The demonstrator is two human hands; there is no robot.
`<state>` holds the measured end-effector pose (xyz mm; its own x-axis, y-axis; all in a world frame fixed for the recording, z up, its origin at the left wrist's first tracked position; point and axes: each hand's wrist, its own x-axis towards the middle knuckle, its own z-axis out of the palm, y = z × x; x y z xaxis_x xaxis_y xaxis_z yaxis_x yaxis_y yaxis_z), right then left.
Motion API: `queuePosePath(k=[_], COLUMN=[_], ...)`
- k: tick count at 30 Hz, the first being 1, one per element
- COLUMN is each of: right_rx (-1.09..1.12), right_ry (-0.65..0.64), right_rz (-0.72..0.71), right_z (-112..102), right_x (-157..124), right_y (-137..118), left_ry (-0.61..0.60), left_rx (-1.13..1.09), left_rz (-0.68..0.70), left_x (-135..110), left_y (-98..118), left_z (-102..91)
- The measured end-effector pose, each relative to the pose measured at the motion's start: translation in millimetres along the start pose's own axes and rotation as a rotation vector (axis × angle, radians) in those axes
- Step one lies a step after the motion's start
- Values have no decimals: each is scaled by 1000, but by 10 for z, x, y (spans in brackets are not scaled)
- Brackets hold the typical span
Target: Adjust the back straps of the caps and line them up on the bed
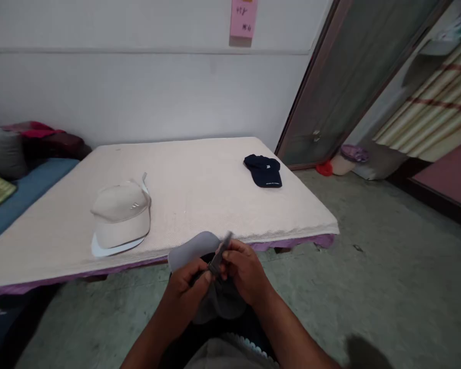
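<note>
- Pinching a gray strap [217, 260] at its lower end, the left hand [188, 287] closes thumb on fingers; the right hand [248, 269] grips it higher up.
- A gray cap [195, 250] sits beneath both hands, by the near edge of a pale-covered bed [200, 195].
- On the bed, a beige cap [121, 207] lies at left, a navy cap [264, 173] at right.
- Behind, a pink note [243, 20] marks the white wall [146, 97]; a striped curtain [438, 97] hangs far right.

On my screen, the pink paper [243, 19] on the wall [169, 92] says "45", then scribbles I can't read. White marks on the dark blue cap [262, 170] and beige cap [120, 205] are too tiny.
</note>
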<state>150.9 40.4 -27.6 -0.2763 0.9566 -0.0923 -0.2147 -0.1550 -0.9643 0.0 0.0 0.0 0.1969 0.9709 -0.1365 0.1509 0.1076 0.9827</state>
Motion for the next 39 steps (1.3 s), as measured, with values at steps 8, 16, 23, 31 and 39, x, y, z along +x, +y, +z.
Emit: queuePosePath(k=[8,16,23,31,39], right_rx=[-332,-520,-581,-63,19], right_ry=[-186,-330,75,285,-374], right_rz=[-258,-152,-215,-25,161], right_z=[-92,-62,-12,-80,-105], right_x=[-54,-80,90,194,-96], right_y=[-178,-240,44,192,173], left_ry=[-2,15,140,282,336], left_rx=[-69,-71,-345,-675,-870], left_rz=[-2,-17,-96,-117,-26], left_x=[-11,-62,-159,-154,-160], left_y=[-70,-77,-107,-128,115], left_z=[-62,-152,-269,-503,-602])
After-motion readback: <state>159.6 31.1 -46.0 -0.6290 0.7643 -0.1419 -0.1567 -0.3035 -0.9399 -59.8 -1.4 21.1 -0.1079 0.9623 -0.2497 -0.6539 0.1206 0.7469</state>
